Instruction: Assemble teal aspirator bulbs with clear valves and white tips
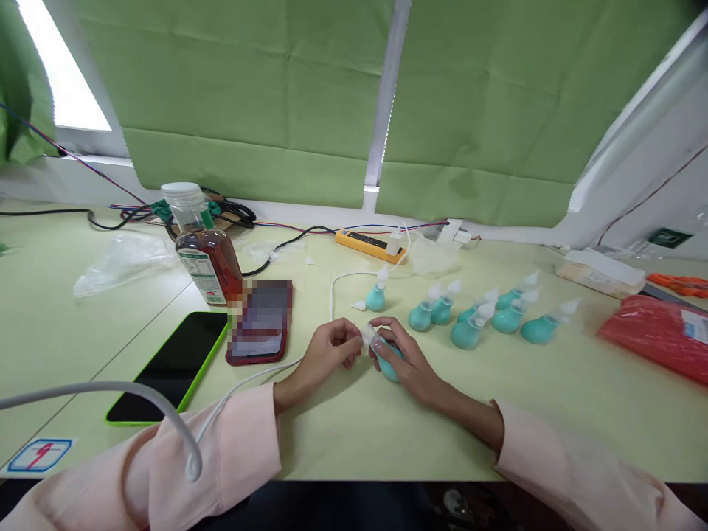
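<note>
Over the counter (343,450), right hand (414,365) has its fingers clamped round a teal bulb (391,366), likely steadying it so the nozzle (369,335) faces left hand (330,354), whose fingers pinch the tip. Spare bulbs (464,334) sit right, probably for easy reach.

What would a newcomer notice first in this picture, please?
Probably the large green blinds behind the table catch the eye first. Next comes the group of teal bulbs with pale tips, beyond the right hand and to its right; that hand holds another bulb. Towards the left stands a tall bottle of reddish-brown liquid.
</note>
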